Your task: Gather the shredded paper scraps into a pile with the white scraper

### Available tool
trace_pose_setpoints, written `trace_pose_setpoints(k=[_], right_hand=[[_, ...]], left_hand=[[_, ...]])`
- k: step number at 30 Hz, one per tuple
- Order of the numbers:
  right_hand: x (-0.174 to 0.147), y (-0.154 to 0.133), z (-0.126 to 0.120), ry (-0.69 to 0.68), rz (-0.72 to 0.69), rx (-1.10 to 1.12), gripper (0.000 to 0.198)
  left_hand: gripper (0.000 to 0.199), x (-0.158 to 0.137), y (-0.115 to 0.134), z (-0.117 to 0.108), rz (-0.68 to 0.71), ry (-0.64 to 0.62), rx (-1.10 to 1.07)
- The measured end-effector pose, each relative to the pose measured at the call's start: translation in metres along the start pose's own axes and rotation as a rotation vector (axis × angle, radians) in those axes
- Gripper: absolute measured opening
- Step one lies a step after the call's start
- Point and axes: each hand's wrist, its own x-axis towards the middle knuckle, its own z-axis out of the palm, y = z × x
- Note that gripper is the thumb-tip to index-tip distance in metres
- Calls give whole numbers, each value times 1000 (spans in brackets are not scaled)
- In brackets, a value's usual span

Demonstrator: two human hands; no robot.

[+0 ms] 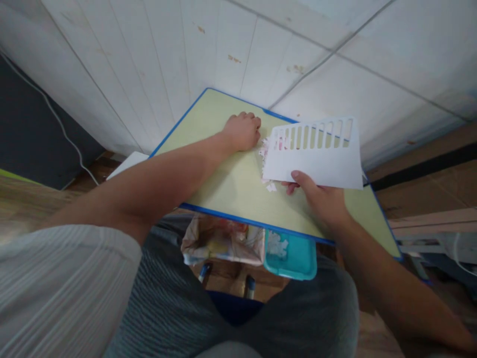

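My right hand grips the lower edge of a white card, thumb on top and fingers beneath. A row of slanted slots is cut along the card's far part, and the card is held over the right side of the table. Small white and pinkish paper pieces lie on the table by the card's left edge, partly hidden under it. My left hand rests on the tabletop to the left of those pieces, its fingers curled in. Whatever those fingers may hold is hidden.
The pale yellow table has a blue rim and stands against a white panelled wall. Below its front edge are a turquoise container with white scraps inside and an open bag. A cable runs down the wall.
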Motion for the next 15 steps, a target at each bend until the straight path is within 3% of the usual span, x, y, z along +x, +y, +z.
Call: trace_pose_setpoints(k=[3, 7, 15], right_hand=[[-11, 11, 10, 100, 112, 51, 38], [-20, 25, 18, 300, 169, 45, 48], [-16, 38, 33, 333, 199, 157, 50]], left_hand=[[39, 2, 7, -6, -35, -43, 24], [43, -3, 16, -18, -82, -99, 56], [46, -51, 33, -35, -186, -107, 71]])
